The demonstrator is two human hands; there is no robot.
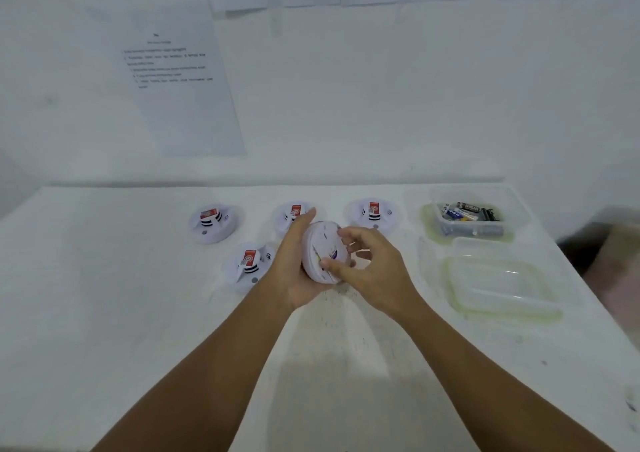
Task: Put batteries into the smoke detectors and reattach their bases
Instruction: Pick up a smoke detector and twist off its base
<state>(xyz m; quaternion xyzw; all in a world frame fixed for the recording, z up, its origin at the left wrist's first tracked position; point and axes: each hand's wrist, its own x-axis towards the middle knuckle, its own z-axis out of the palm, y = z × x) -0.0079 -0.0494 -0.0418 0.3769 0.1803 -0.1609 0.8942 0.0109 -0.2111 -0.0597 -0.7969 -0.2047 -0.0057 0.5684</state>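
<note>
Both hands hold one white round smoke detector [320, 249] tilted up above the white table [104, 278]. My left hand [294, 264] cups it from the left and underneath, fingers straight along its back. My right hand [370, 264] grips its right side, thumb and fingertips curled onto its base face. Several other smoke detectors with red labels lie on the table: one at far left [213, 223], one [247, 266] near my left wrist, one [292, 214] partly hidden behind my left fingers, one [372, 213] to the right.
A clear plastic container [471, 219] with several batteries stands at the back right. Its clear lid [498, 285] lies in front of it. The table's right edge runs close to both. Printed sheets hang on the wall behind.
</note>
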